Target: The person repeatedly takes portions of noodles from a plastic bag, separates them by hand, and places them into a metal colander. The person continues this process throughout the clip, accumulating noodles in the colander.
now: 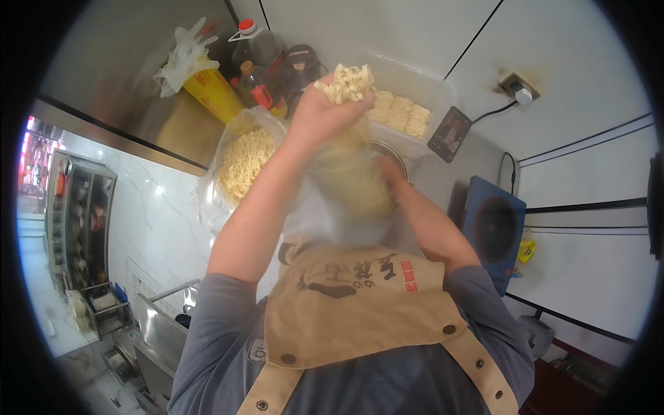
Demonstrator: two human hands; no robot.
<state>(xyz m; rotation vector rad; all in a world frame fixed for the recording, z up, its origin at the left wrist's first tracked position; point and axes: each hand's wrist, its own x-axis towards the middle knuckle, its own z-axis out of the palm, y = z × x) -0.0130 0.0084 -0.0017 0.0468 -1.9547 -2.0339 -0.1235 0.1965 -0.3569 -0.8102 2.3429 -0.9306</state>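
Note:
My left hand [320,113] is raised, its fingers closed around a bunch of flat noodles [350,83]. Their looped ends stick out above the fist, while long strands [348,179] hang below it, blurred by motion. Lower down, my right hand [390,174] is beside the hanging strands; blur and the noodles hide its fingers, so its grip does not show. To the left sits an open clear plastic bag [244,163] full of loose noodles. Behind the hands, a translucent plastic bin [441,91] holds neat noodle bundles [402,111]. A round metal rim [397,153] shows behind the right hand.
Bottles stand at the back left, including a large red-capped jug [257,49] and a dark sauce bottle [259,85]. Nearby are a yellow container [212,91] and clear plastic gloves [184,57]. Right are a propped screen [449,134], a plugged-in cable [495,111] and a blue cooktop [493,233].

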